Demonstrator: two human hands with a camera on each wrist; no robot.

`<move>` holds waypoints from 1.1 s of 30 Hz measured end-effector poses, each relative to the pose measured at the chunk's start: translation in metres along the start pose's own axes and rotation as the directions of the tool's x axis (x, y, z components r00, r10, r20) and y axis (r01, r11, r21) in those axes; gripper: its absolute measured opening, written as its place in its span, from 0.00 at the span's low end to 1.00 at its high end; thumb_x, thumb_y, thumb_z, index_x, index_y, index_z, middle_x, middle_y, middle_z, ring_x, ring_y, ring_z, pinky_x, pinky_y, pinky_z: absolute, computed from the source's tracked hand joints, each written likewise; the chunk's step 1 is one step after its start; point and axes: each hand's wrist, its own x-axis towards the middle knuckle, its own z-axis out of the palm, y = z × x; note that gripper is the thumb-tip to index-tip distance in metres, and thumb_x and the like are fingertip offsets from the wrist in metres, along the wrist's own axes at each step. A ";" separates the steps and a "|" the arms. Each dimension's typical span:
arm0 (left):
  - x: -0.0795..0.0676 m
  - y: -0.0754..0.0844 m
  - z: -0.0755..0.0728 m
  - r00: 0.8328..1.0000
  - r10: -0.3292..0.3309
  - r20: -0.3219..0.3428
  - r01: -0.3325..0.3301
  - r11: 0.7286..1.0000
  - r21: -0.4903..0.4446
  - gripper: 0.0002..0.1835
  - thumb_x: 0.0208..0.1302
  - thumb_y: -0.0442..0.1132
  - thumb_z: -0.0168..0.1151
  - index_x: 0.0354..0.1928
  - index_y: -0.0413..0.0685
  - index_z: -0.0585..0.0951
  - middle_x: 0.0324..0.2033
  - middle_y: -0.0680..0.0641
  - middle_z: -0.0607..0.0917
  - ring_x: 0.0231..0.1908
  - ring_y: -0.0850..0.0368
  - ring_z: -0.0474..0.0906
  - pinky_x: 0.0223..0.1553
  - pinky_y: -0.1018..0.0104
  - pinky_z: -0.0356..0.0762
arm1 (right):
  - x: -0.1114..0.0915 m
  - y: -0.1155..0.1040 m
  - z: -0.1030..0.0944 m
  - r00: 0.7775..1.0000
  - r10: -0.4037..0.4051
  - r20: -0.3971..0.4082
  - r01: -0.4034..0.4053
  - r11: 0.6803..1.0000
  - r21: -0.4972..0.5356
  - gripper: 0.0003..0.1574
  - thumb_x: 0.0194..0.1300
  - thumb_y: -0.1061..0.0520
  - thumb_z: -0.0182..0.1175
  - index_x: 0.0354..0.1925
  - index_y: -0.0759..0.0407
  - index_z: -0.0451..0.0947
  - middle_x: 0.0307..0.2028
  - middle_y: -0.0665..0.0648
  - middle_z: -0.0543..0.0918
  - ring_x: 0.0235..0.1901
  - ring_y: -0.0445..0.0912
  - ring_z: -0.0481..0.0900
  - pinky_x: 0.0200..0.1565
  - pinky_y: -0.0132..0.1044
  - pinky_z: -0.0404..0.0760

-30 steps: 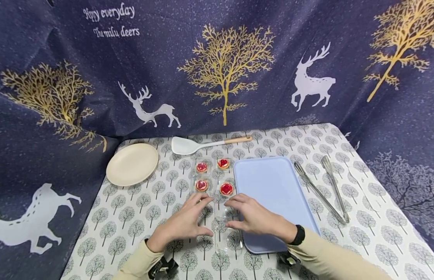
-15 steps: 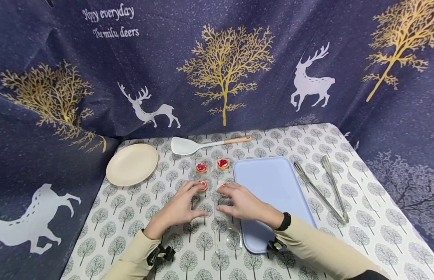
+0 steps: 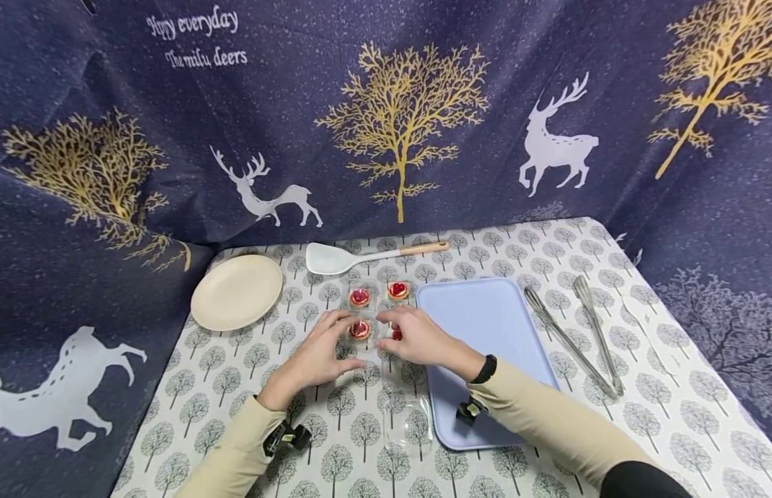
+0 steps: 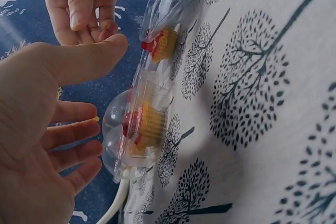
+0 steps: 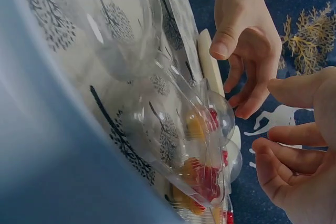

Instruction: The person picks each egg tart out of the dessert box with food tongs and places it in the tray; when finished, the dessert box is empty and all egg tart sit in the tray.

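Observation:
Two clear plastic boxes hold small red-topped tarts in the middle of the table. Left of my right hand, a tart (image 3: 360, 330) sits under the domed lid of one box (image 4: 113, 124). The other box is folded open, its clear lid (image 3: 407, 425) lying towards me; its near tart (image 3: 396, 334) is partly hidden by my right hand (image 3: 420, 339). That hand hovers over this tart with loosely bent fingers, gripping nothing in the right wrist view. My left hand (image 3: 317, 356) is beside the lidded box, thumb and fingers apart and holding nothing.
A blue tray (image 3: 485, 318) lies under my right forearm, with metal tongs (image 3: 575, 339) to its right. At the back lies a white spatula (image 3: 333, 259) with a wooden handle. A cream plate (image 3: 236, 294) stands at the left.
Both hands have moved forward, away from me, from over the open lid to beside and above the near tarts. The tarts, tray and tools stay where they were.

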 end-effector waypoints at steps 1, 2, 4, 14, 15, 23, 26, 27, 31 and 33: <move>0.001 -0.001 0.000 1.000 0.002 -0.002 -0.002 1.000 -0.001 0.46 0.44 0.54 0.78 0.66 0.43 0.71 0.65 0.42 0.70 0.63 0.48 0.67 0.63 0.46 0.72 | 0.002 0.001 0.000 1.000 0.000 0.001 0.000 1.000 0.004 0.31 0.60 0.51 0.68 0.56 0.67 0.76 0.51 0.65 0.83 0.42 0.54 0.83 0.51 0.46 0.83; 0.002 -0.002 0.000 1.000 0.006 -0.006 -0.006 1.000 0.005 0.46 0.45 0.54 0.78 0.65 0.43 0.71 0.65 0.42 0.71 0.63 0.48 0.67 0.63 0.46 0.72 | 0.004 0.002 -0.001 1.000 0.000 -0.001 0.000 1.000 0.007 0.31 0.60 0.51 0.68 0.56 0.67 0.76 0.51 0.65 0.83 0.40 0.54 0.84 0.49 0.45 0.84; 0.005 -0.004 0.000 1.000 0.006 -0.014 -0.006 1.000 0.017 0.46 0.44 0.54 0.78 0.65 0.42 0.71 0.64 0.43 0.71 0.63 0.49 0.67 0.64 0.47 0.71 | 0.008 0.005 -0.001 1.000 -0.004 -0.008 0.004 1.000 0.009 0.30 0.61 0.52 0.67 0.56 0.68 0.76 0.50 0.65 0.83 0.38 0.54 0.84 0.45 0.43 0.85; 0.015 -0.016 0.004 0.999 0.008 -0.040 -0.008 1.000 0.007 0.47 0.44 0.52 0.79 0.66 0.41 0.70 0.65 0.40 0.70 0.65 0.46 0.64 0.68 0.45 0.65 | 0.026 0.016 0.002 0.998 0.068 0.010 -0.069 0.997 0.037 0.28 0.60 0.55 0.67 0.56 0.68 0.77 0.51 0.65 0.83 0.42 0.55 0.84 0.48 0.45 0.84; 0.016 -0.017 0.004 0.999 0.005 -0.042 -0.005 1.000 0.003 0.46 0.45 0.51 0.79 0.66 0.41 0.70 0.65 0.40 0.70 0.66 0.46 0.64 0.68 0.45 0.65 | 0.027 0.018 0.002 0.997 0.077 0.013 -0.077 0.996 0.033 0.28 0.61 0.56 0.67 0.56 0.68 0.77 0.52 0.65 0.83 0.42 0.55 0.84 0.50 0.46 0.84; 0.018 -0.025 0.010 0.998 -0.008 -0.064 0.008 1.000 -0.008 0.43 0.47 0.51 0.78 0.64 0.41 0.72 0.64 0.41 0.72 0.64 0.45 0.66 0.66 0.42 0.67 | 0.039 0.025 0.007 0.992 0.117 0.042 -0.117 0.993 -0.008 0.23 0.63 0.57 0.64 0.55 0.66 0.79 0.50 0.62 0.85 0.37 0.48 0.84 0.45 0.40 0.85; 0.018 -0.026 0.011 0.998 -0.034 -0.055 0.033 0.999 -0.021 0.43 0.47 0.52 0.77 0.65 0.43 0.72 0.64 0.41 0.71 0.64 0.44 0.67 0.65 0.40 0.67 | 0.041 0.026 0.009 0.988 0.141 0.059 -0.141 0.990 -0.010 0.22 0.63 0.57 0.65 0.55 0.65 0.79 0.49 0.62 0.85 0.33 0.46 0.83 0.42 0.38 0.85; 0.018 -0.027 0.011 0.998 -0.039 -0.052 0.038 0.999 -0.021 0.43 0.48 0.52 0.77 0.65 0.43 0.72 0.65 0.42 0.71 0.64 0.44 0.67 0.65 0.40 0.67 | 0.042 0.027 0.010 0.988 0.141 0.063 -0.141 0.990 -0.015 0.22 0.63 0.57 0.65 0.54 0.65 0.79 0.49 0.62 0.85 0.35 0.47 0.84 0.44 0.39 0.85; 0.018 -0.027 0.010 0.997 -0.073 -0.031 0.072 0.997 -0.022 0.42 0.50 0.54 0.75 0.65 0.44 0.72 0.66 0.43 0.70 0.64 0.42 0.67 0.64 0.39 0.68 | 0.045 0.029 0.012 0.985 0.147 0.089 -0.144 0.989 -0.042 0.23 0.64 0.56 0.64 0.55 0.64 0.79 0.51 0.62 0.84 0.45 0.52 0.85 0.51 0.43 0.84; 0.018 -0.027 0.010 0.996 -0.083 -0.026 0.082 0.996 -0.020 0.41 0.51 0.55 0.74 0.65 0.45 0.72 0.66 0.44 0.70 0.64 0.42 0.67 0.63 0.39 0.69 | 0.047 0.030 0.013 0.985 0.142 0.097 -0.137 0.989 -0.060 0.22 0.65 0.56 0.63 0.56 0.63 0.79 0.52 0.61 0.84 0.50 0.53 0.83 0.55 0.45 0.82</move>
